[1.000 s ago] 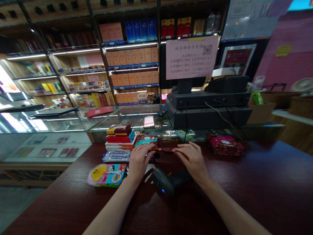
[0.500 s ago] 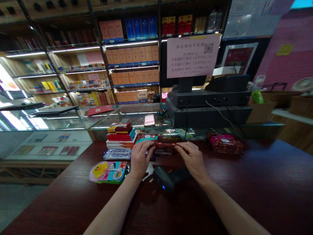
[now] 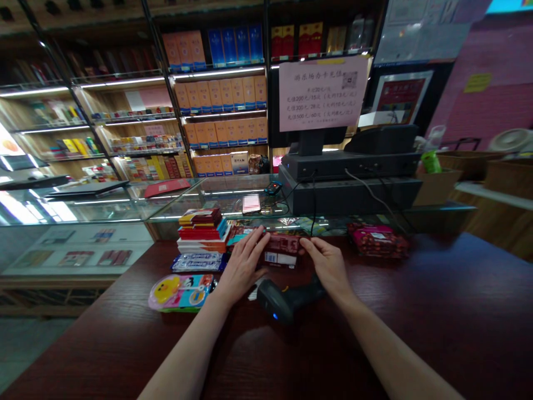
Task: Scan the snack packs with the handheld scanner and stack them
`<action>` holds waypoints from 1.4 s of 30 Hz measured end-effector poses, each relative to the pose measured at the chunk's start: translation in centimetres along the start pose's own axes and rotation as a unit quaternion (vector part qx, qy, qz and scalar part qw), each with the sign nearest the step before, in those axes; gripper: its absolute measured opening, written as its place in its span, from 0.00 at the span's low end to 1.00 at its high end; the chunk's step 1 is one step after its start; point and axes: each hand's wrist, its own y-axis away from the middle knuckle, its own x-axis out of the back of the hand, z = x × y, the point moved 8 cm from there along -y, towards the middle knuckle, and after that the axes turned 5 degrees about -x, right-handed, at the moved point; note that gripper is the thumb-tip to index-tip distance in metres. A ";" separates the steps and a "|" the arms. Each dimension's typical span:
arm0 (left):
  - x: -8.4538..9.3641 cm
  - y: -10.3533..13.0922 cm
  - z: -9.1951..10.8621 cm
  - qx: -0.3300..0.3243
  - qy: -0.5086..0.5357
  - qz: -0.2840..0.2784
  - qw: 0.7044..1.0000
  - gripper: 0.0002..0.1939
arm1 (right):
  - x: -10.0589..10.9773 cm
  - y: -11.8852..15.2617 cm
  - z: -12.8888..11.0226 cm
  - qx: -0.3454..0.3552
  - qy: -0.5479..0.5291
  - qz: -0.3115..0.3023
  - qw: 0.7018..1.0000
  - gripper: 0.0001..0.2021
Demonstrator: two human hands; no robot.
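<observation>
A dark red snack packet (image 3: 285, 243) lies between my hands, with a dark package bearing a white label (image 3: 283, 259) just below it. The fingers of my left hand (image 3: 244, 266) are stretched over the packet's left end, thumb apart. At its right end, my right hand (image 3: 328, 266) pinches the edge between thumb and fingers. Nearer to me lies a black barcode scanner (image 3: 277, 303) with a blue light, its handle reaching toward my right wrist. A brown and teal packet (image 3: 237, 236) is partly hidden behind my left hand.
Stacked small boxes (image 3: 202, 230) stand at left, beside blue-and-white packets (image 3: 197, 261) and a yellow duck blister pack (image 3: 181, 291). Pink-and-brown packets (image 3: 378, 240) lie at right. Behind the brown table (image 3: 400, 322) are a glass counter and a monitor with a pink sign (image 3: 322, 91).
The packet has tipped so its broad face shows more. My left fingers have gone from pinching its end to lying stretched over it. My right hand still grips the other end.
</observation>
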 end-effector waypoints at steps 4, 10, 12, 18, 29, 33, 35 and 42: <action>0.0 0.0 0.0 0.005 -0.006 0.002 1.000 0.51 | -0.2 0.1 -0.4 -0.004 -0.005 -0.007 1.000 0.21; 0.7 0.1 0.2 -0.006 -0.004 0.012 1.000 0.51 | -0.4 0.1 -0.1 -0.012 -0.009 -0.020 1.000 0.20; 1.0 0.1 0.3 -0.014 -0.005 0.028 1.000 0.51 | -0.5 0.0 0.1 -0.017 -0.010 -0.027 0.999 0.21; 1.5 0.5 0.0 -0.019 -0.016 0.073 0.997 0.53 | -0.8 -0.1 0.3 -0.022 -0.024 -0.038 0.999 0.19; 2.1 1.4 -1.5 -0.001 -0.024 0.120 0.992 0.50 | -1.8 0.1 0.9 -0.051 -0.043 -0.101 0.993 0.26; 2.3 1.9 -2.6 0.016 -0.017 0.128 0.991 0.49 | -2.0 0.5 0.7 -0.025 0.027 -0.174 0.984 0.24; 2.6 2.1 -3.1 0.025 -0.016 0.131 0.991 0.48 | -2.4 1.0 0.4 -0.010 0.054 -0.237 0.970 0.22; 3.7 2.5 -3.9 0.042 -0.013 0.137 0.990 0.48 | -2.8 3.7 0.1 -0.043 0.138 -0.434 0.889 0.28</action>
